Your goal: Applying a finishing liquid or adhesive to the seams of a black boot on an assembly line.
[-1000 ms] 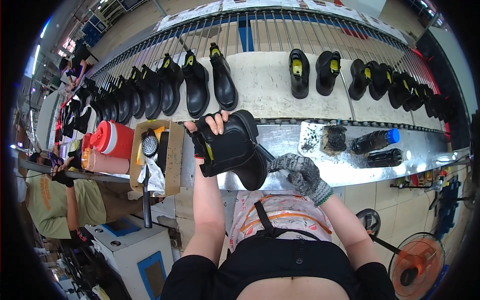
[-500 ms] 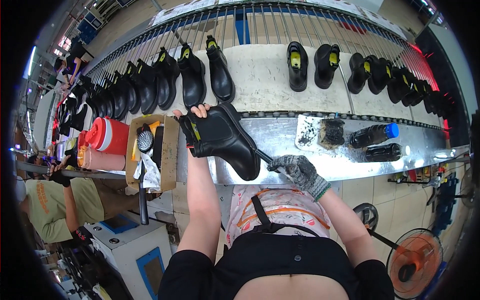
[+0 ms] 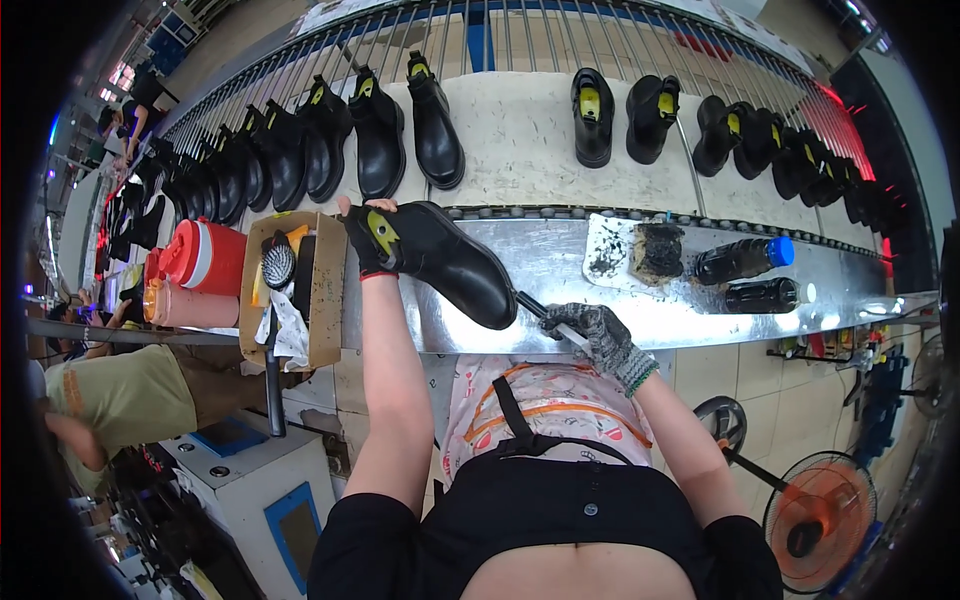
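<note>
A black ankle boot (image 3: 455, 270) with a yellow-green lining is held tilted above the metal bench edge, its toe pointing right and toward me. My bare left hand (image 3: 376, 206) grips it at the shaft; fingertips show over the top edge, and the rest is hidden behind the boot. In a grey knitted glove, my right hand (image 3: 600, 342) is closed around a slim brush-like tool (image 3: 529, 303) with a dark front and pale handle. The tool's tip meets the boot's edge near the toe; whether it touches sole or upper I cannot tell.
Black boots (image 3: 436, 130) line the white conveyor (image 3: 510, 150) beyond. Right on the bench: a stained white pad (image 3: 605, 250), a blackened sponge (image 3: 657, 254) and dark bottles (image 3: 745, 260). Left: a cardboard box (image 3: 325, 300) with a hairbrush (image 3: 278, 264), and a red jug (image 3: 200, 255). A co-worker (image 3: 120, 400) stands left.
The boot has been turned, so its opening and lining face me more and its toe sits slightly higher. The tool stays by the toe. The co-worker's arm at left has lowered.
</note>
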